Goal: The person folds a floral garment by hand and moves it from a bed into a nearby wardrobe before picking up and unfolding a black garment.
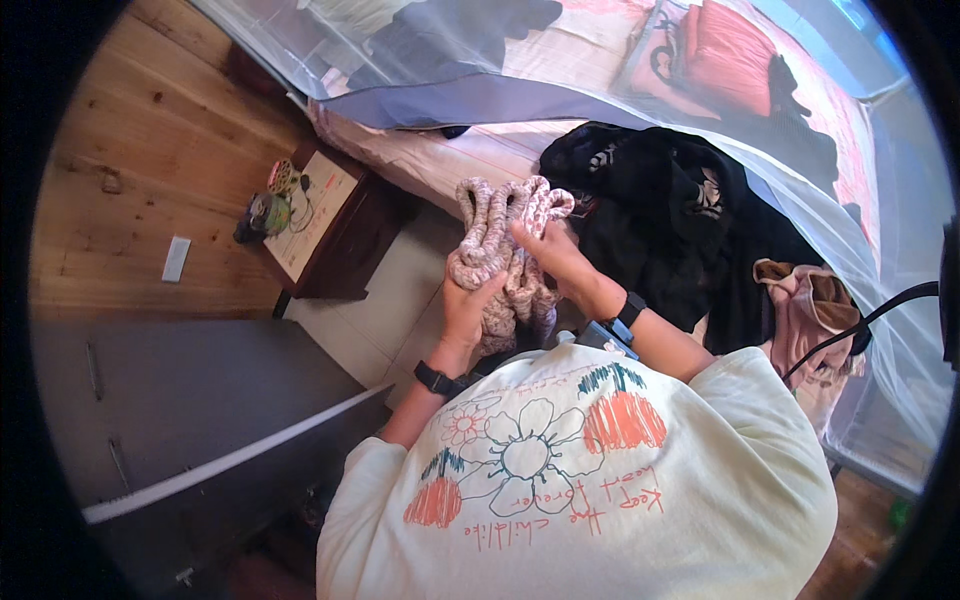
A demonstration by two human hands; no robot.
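Note:
A folded, thick-knit item (pixel 487 217) in mottled pink and white, perhaps a sweater or scarf, is held up in front of my body. Its layers make rounded loops along the top. My left hand (pixel 465 307) grips its left side, the thumb across the front. On the other side my right hand (pixel 555 259) presses its thumb on the folds, the other fingers hidden behind. Just right of the knit, a heap of black clothing (pixel 645 232) with pale patterned patches lies on the bed's edge. A pink and brown garment (pixel 806 307) lies beyond it.
A mosquito net (pixel 465 97) hangs over the bed, its front gathered upward. Pink pillows (pixel 727 64) are inside. At left stands a dark wooden nightstand (pixel 330 217) with small items on top. A grey cabinet door (pixel 225 465) juts out at lower left, near my left arm.

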